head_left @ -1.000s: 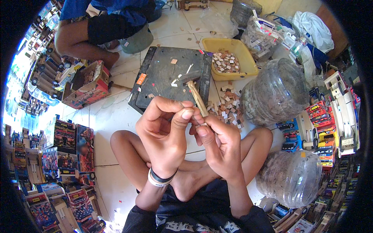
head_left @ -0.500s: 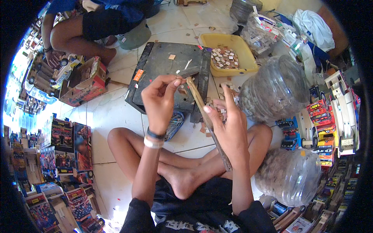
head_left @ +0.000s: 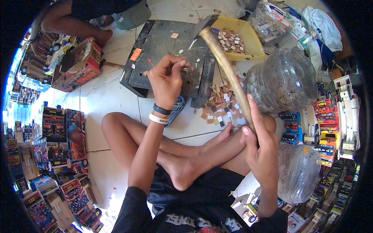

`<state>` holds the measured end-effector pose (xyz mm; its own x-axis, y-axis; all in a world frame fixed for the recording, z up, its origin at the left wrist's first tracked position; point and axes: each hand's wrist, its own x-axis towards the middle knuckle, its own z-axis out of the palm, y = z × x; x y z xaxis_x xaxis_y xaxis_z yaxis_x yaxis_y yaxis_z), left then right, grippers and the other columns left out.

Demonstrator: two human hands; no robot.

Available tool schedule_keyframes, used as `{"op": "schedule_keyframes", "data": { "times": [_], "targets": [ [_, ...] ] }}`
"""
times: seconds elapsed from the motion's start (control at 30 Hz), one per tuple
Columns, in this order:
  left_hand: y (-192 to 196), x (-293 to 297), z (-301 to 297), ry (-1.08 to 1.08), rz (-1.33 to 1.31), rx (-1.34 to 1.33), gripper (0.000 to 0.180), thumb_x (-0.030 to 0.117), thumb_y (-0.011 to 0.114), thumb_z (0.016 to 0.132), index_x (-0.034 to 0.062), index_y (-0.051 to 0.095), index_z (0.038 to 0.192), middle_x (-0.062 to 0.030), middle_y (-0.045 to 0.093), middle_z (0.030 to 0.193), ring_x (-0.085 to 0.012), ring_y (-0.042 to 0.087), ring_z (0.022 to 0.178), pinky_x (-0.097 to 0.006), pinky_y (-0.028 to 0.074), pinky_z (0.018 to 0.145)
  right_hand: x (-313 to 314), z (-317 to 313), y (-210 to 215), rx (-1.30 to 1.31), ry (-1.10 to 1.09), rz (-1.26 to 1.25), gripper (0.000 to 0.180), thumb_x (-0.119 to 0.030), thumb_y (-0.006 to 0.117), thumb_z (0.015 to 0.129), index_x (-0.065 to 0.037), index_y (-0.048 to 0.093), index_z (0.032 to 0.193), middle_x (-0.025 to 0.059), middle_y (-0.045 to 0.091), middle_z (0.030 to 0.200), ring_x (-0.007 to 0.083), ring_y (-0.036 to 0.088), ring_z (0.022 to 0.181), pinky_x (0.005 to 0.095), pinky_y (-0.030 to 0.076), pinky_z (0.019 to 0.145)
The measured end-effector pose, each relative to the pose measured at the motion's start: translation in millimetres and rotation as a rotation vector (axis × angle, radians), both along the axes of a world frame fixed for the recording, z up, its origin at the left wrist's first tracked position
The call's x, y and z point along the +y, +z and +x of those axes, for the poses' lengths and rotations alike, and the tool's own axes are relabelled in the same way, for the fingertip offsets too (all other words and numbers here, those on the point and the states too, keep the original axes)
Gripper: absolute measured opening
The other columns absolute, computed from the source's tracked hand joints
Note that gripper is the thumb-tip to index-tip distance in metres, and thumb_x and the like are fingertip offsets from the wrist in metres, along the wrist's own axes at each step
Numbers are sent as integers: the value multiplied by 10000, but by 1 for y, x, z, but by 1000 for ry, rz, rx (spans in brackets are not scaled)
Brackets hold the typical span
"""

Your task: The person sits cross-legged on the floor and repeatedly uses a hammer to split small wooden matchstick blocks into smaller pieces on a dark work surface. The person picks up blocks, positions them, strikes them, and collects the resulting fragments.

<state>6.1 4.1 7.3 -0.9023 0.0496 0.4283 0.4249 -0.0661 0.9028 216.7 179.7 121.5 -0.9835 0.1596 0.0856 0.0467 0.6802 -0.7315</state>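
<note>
A hammer [head_left: 229,70] with a pale wooden handle and a dark metal head slants across the view, its head over the far right part of a low black wooden block [head_left: 163,42]. My right hand [head_left: 264,149] grips the lower handle between thumb and fingers, with the index finger stretched along it. Over the block's near edge, my left hand [head_left: 168,79] is closed in a pinch; whatever is between its fingertips is too small to make out. A tan square piece [head_left: 175,35], an orange tag [head_left: 136,54] and small scraps lie on the block.
Small square pieces [head_left: 221,103] are scattered right of the block; more fill a yellow basin [head_left: 254,42]. Large clear plastic containers [head_left: 283,79] stand at the right. Toy trucks [head_left: 328,128] crowd both sides. Another person's leg [head_left: 74,29] is at the far left.
The hammer has swung up and away from my left hand, its head now farther off. My right hand has moved right and nearer to me. My left hand remains pinched over the block.
</note>
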Motion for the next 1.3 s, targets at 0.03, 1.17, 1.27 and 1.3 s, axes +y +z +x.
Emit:
{"op": "schedule_keyframes", "data": {
  "times": [0.03,1.17,1.27,1.3],
  "targets": [
    [0,1,0,10,-1,15,90,-1,642,1009,-51,681,946,-103,758,890,-144,723,845,-276,573,793,0,-3,5,39,45,82,559,19,567,996,-77,496,1542,173,703,1031,219,653,735,337,529,670],
    [-5,2,-2,22,24,13,80,-42,626,1000,-46,653,924,-86,737,879,-155,734,842,-281,569,790,-1,-17,29,-49,128,384,528,51,496,989,-12,499,1513,202,628,1416,347,710,1071,385,508,957],
    [-5,1,-1,24,7,31,81,-43,623,1000,-46,653,925,-83,739,879,-154,732,849,-282,567,801,1,-18,31,-67,163,335,523,37,491,998,-9,490,1519,206,619,1430,340,710,1077,386,505,959],
    [-5,1,-1,21,13,20,80,-43,623,1000,-45,654,926,-83,740,878,-153,731,850,-282,566,803,1,-18,32,-61,169,271,519,31,490,1001,-8,490,1518,208,615,1436,337,709,1082,388,504,961]
  ]
}}
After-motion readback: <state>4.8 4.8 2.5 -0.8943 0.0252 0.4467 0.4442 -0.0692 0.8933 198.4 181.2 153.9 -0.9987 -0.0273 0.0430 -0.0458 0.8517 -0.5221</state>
